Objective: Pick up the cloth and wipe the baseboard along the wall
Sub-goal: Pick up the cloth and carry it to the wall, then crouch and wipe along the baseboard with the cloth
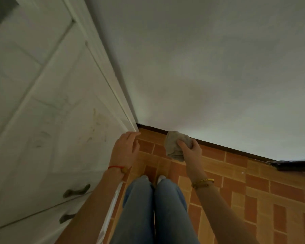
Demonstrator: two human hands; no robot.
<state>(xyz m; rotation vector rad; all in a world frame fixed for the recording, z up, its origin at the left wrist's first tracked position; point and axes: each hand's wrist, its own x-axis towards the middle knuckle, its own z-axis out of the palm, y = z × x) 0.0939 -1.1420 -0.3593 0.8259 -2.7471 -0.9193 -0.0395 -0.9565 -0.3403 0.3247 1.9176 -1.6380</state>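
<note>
Cloth (177, 144), grey and bunched, sits gripped in your right hand (189, 152), its top edge against the dark baseboard (224, 149) at the wall's foot. Your left hand (126, 149) rests with relaxed, nearly straight fingers by the white door frame (113, 81).

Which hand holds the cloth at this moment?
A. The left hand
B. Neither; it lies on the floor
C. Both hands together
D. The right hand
D: the right hand has its fingers curled round the bunched grey cloth at the dark baseboard, while the left hand, fingers straight, reaches toward the door frame and holds nothing.
</note>
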